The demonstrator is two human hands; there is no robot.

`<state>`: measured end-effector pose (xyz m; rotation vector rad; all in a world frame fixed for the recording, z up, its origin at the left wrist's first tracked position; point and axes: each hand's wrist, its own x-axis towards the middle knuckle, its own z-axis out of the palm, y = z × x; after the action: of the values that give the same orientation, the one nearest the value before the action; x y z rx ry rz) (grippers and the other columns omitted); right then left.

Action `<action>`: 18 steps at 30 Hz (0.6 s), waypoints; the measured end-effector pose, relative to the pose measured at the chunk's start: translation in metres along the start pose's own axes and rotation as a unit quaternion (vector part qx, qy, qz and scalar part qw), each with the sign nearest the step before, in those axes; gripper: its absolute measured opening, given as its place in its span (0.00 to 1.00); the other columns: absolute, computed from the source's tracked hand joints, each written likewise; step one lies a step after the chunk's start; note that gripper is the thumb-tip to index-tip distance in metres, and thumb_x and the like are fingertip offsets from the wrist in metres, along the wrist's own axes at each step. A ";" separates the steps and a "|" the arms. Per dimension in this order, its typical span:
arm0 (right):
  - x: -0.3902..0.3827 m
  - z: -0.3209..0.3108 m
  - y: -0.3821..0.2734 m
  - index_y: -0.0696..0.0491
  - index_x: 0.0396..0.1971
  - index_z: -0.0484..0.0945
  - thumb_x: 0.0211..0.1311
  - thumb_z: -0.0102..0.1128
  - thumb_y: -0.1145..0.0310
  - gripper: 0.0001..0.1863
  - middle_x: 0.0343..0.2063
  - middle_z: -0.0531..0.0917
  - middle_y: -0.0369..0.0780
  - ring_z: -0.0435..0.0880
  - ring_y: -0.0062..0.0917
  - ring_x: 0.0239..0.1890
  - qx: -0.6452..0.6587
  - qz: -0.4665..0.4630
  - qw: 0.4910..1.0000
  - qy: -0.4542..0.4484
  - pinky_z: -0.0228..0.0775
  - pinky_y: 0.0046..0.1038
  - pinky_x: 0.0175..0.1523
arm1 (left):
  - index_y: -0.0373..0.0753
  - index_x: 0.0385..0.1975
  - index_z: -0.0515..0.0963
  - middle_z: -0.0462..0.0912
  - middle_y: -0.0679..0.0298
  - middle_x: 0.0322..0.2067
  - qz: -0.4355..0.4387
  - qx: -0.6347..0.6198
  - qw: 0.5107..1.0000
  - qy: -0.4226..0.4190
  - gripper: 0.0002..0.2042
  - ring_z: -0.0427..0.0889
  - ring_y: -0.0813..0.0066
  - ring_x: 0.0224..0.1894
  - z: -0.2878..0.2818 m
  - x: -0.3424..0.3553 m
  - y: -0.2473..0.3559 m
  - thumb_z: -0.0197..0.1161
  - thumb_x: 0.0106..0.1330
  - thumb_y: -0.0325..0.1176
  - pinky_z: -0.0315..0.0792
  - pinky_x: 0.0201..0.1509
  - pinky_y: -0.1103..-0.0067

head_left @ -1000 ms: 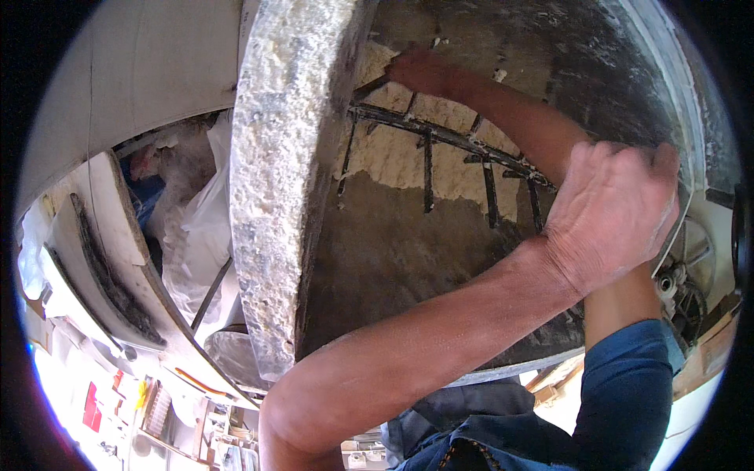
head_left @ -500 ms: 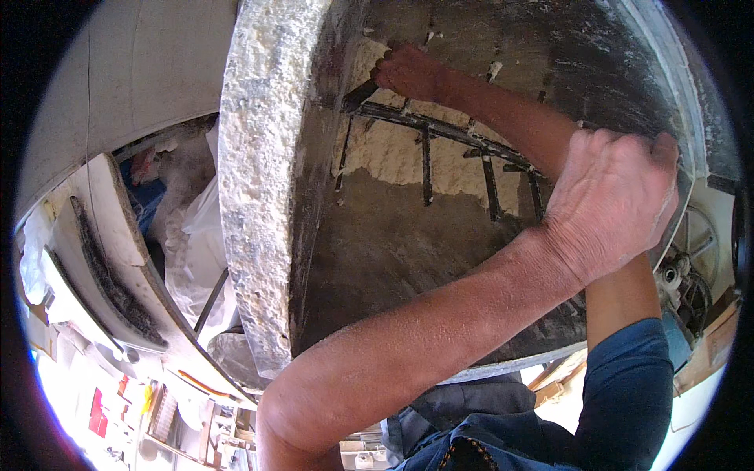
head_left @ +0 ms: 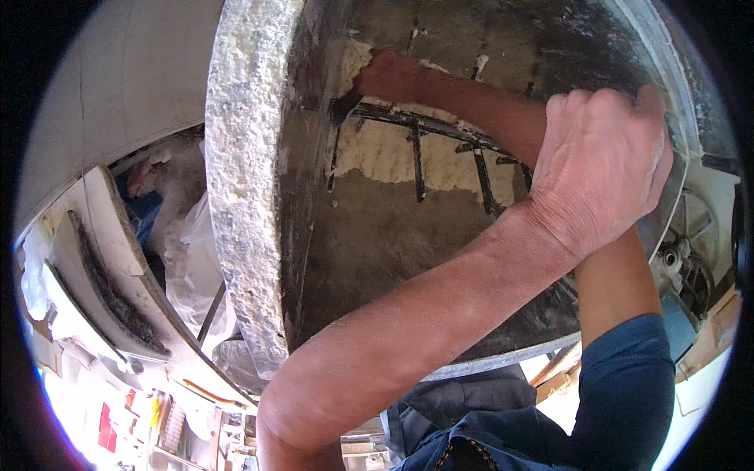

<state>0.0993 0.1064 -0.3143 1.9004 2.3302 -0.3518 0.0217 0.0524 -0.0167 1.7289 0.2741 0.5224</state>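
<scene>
I have my arms crossed over a large hollow shell (head_left: 250,173) with a dark inside and a rough whitish edge. Crossing above, my left hand (head_left: 601,161) is closed at the right rim; its fingertips and whatever they hold are hidden. Beneath it, my right hand (head_left: 389,77) reaches deep inside to the far left, in shadow. It looks closed on the upper end of a short dark bar (head_left: 345,104), its fingers hard to make out. Beside that hand, a frame of thin black rods (head_left: 417,161) lies against a patch of cream plaster-like material (head_left: 381,153).
A pale curved panel (head_left: 118,228) with a black strip stands left of the shell, with crumpled plastic sheeting (head_left: 200,259) between. Machinery with a wheel (head_left: 691,235) sits just beyond the right rim. Shelving and clutter (head_left: 169,420) fill the lower left.
The view has shifted slightly, with the shell now a little farther left. My left hand has risen slightly along the rim. My right hand stays at the same dark bar.
</scene>
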 end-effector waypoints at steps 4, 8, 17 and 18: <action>-0.066 -0.023 0.027 0.54 0.43 0.85 0.70 0.61 0.70 0.08 0.36 0.87 0.47 0.88 0.42 0.41 0.073 0.151 0.986 0.016 0.78 0.47 0.50 | 0.36 0.30 0.77 0.82 0.50 0.21 0.022 -0.038 0.998 0.034 0.08 0.85 0.44 0.26 0.007 -0.005 0.004 0.66 0.64 0.32 0.78 0.34 0.55; -0.155 -0.024 0.017 0.56 0.44 0.84 0.70 0.59 0.70 0.09 0.33 0.87 0.50 0.89 0.45 0.38 0.171 0.340 0.922 0.072 0.78 0.50 0.47 | 0.36 0.28 0.76 0.82 0.50 0.21 0.016 -0.060 0.997 0.037 0.08 0.84 0.43 0.25 0.013 -0.008 0.007 0.65 0.65 0.31 0.79 0.31 0.55; -0.231 0.030 -0.061 0.60 0.54 0.77 0.72 0.58 0.67 0.16 0.26 0.84 0.55 0.86 0.57 0.32 0.155 0.464 0.867 -0.092 0.79 0.52 0.41 | 0.37 0.29 0.77 0.82 0.50 0.21 -0.009 -0.081 0.997 -0.018 0.06 0.85 0.46 0.26 0.022 -0.020 0.009 0.65 0.65 0.31 0.79 0.33 0.56; -0.232 0.025 -0.059 0.58 0.55 0.77 0.73 0.59 0.64 0.18 0.29 0.85 0.55 0.87 0.55 0.35 0.167 0.450 0.874 -0.079 0.80 0.51 0.41 | 0.37 0.29 0.76 0.82 0.50 0.21 -0.007 -0.080 0.997 -0.016 0.06 0.85 0.46 0.26 0.023 -0.021 0.009 0.65 0.65 0.31 0.79 0.33 0.56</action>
<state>0.0889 -0.1315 -0.2775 2.7072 1.1081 -0.7676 0.0139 0.0207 -0.0154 1.5767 0.2154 0.4918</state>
